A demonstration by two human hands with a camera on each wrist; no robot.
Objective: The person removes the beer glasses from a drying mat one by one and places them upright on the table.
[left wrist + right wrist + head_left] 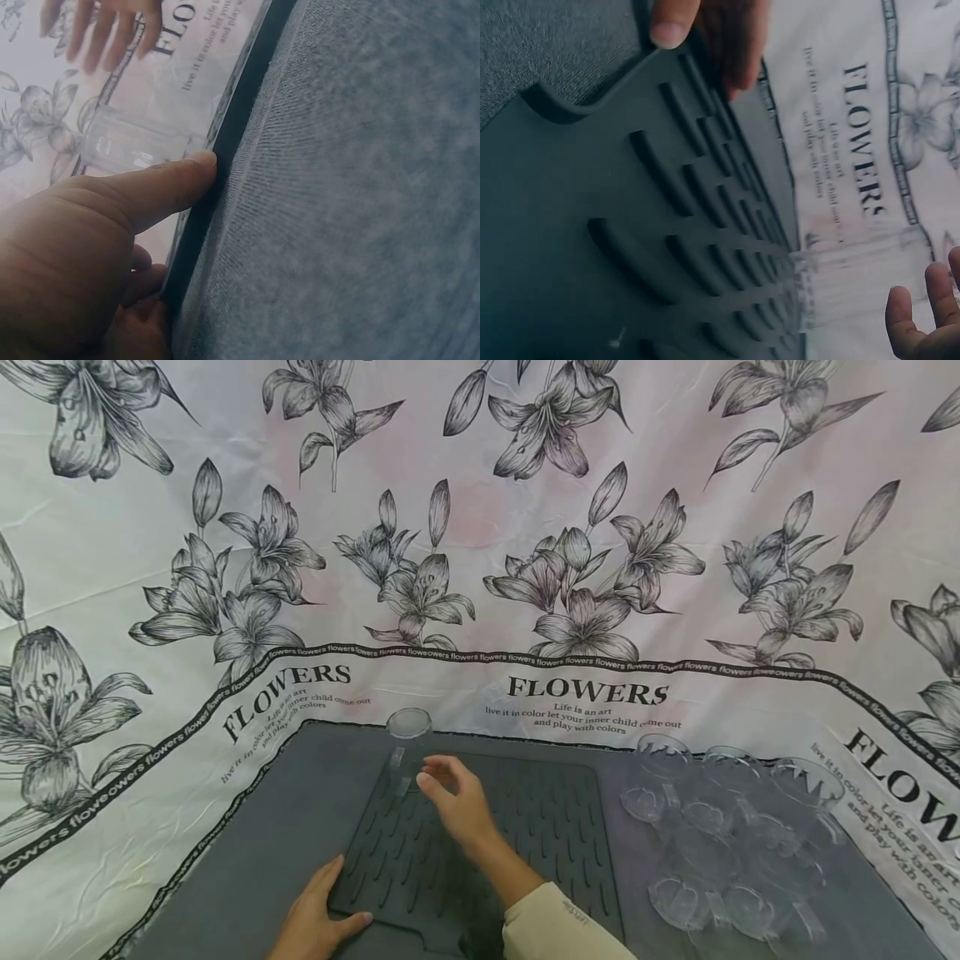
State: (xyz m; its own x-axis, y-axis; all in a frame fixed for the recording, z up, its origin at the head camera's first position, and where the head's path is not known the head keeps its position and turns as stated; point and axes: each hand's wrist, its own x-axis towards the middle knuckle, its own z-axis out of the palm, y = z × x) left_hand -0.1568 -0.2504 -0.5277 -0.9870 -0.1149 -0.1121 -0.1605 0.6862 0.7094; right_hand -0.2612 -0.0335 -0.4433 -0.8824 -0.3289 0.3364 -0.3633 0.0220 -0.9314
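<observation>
A clear mug (409, 727) with a handle stands upright at the far left corner of a black ribbed mat (540, 827). My right hand (453, 797) hovers just right of the mug, fingers loosely bent. The right wrist view shows a gap between its fingertips and the clear mug (855, 281). At the mat's near left corner, my left hand (315, 914) braces the edges. Its thumb (176, 184) lies straight against the front edge, and the other fingers run along the left side. Part of the mat is hidden under my right forearm.
Several clear mugs (705, 852) stand in a close group to the right of the mat on the grey table surface (247, 827). A white cloth (450, 693) with printed flowers hangs behind and wraps round the table's sides. The mat has a notch in its near edge.
</observation>
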